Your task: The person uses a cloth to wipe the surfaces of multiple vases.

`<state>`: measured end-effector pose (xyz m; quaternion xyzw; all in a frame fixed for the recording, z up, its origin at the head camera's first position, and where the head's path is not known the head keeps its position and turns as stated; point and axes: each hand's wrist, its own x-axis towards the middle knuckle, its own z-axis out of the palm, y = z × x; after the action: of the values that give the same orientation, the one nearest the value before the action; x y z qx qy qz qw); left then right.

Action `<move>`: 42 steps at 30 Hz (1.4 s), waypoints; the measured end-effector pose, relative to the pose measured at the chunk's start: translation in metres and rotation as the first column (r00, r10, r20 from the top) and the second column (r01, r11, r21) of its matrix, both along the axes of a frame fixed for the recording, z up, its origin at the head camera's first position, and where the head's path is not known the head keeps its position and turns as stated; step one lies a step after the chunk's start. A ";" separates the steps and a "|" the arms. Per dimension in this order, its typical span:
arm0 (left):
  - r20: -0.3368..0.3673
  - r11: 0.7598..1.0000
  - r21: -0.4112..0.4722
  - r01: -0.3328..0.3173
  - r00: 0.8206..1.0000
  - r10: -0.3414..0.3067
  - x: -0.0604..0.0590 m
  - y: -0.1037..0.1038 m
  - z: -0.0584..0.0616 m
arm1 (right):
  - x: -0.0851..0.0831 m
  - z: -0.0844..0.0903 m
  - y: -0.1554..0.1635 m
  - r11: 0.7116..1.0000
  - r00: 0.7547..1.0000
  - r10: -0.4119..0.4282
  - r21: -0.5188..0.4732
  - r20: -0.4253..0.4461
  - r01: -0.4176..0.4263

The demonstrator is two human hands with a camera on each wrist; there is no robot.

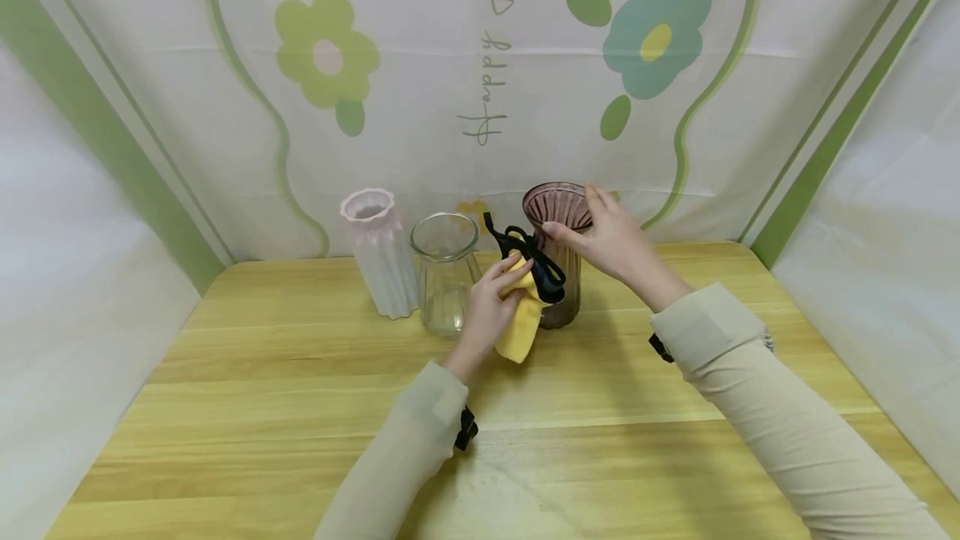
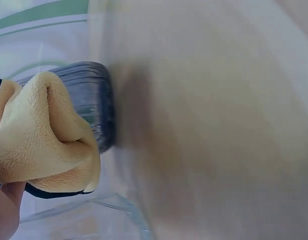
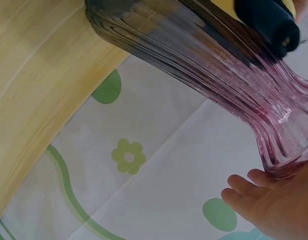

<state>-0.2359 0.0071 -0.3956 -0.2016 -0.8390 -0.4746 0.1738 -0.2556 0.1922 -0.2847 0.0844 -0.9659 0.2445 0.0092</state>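
My left hand (image 1: 491, 307) pinches a yellow fleecy cloth (image 1: 519, 332) with black edging and a black cord (image 1: 551, 269) looped at its top. The cloth is held in front of a ribbed purple glass vase (image 1: 561, 294) and hides part of it. In the left wrist view the bunched cloth (image 2: 49, 135) covers much of the vase. My right hand (image 1: 618, 240) holds the flared rim of that vase, thumb on the near side and fingers at the right. From the right wrist, the fingers (image 3: 244, 192) show beside the purple rim (image 3: 284, 172).
A clear glass jar (image 1: 442, 290) stands just left of the cloth. Left of it is a white and pink fluted vase (image 1: 384, 265). All stand along the back of the wooden table (image 1: 300, 407), close to a printed curtain (image 1: 420, 107).
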 end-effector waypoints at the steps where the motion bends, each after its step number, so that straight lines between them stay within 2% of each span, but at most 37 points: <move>1: 0.013 1.000 -0.003 0.004 1.000 -0.004 0.000 -0.001 -0.003 | 0.000 0.000 0.000 1.000 1.000 -0.005 -0.004 0.000 0.005; 7: 0.037 0.999 -0.045 0.031 0.999 -0.029 0.000 -0.007 -0.017 | 0.001 0.000 -0.001 1.000 1.000 -0.017 -0.010 0.007 0.017; 13: 0.042 0.996 -0.088 0.032 0.999 -0.029 0.000 -0.010 -0.022 | 0.001 -0.001 -0.002 1.000 1.000 -0.025 -0.014 0.006 0.025; 22: 0.019 0.996 -0.085 0.035 0.999 -0.034 0.002 -0.012 -0.020 | 0.000 0.000 -0.002 0.999 0.999 -0.030 -0.017 0.012 0.030; 31: -0.008 0.997 0.013 0.072 0.997 -0.072 0.004 -0.019 -0.017 | -0.003 0.002 -0.002 0.999 1.000 -0.029 -0.027 0.008 0.030; 36: -0.065 0.993 0.045 0.105 0.993 -0.102 0.008 -0.026 -0.013 | -0.005 0.001 -0.002 0.999 0.999 -0.032 -0.026 0.006 0.032; 38: -0.068 0.991 0.055 0.124 0.990 -0.120 0.010 -0.029 -0.011 | -0.005 0.001 -0.002 0.999 0.999 -0.034 -0.028 0.005 0.034; 42: -0.009 0.984 0.073 0.165 0.986 -0.165 0.014 -0.035 -0.004 | -0.005 -0.001 -0.002 0.999 0.999 -0.040 -0.032 -0.001 0.040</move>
<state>-0.2219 -0.0283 -0.3995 -0.2645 -0.8012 -0.5175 0.1423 -0.2609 0.1899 -0.2853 0.0651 -0.9634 0.2597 0.0164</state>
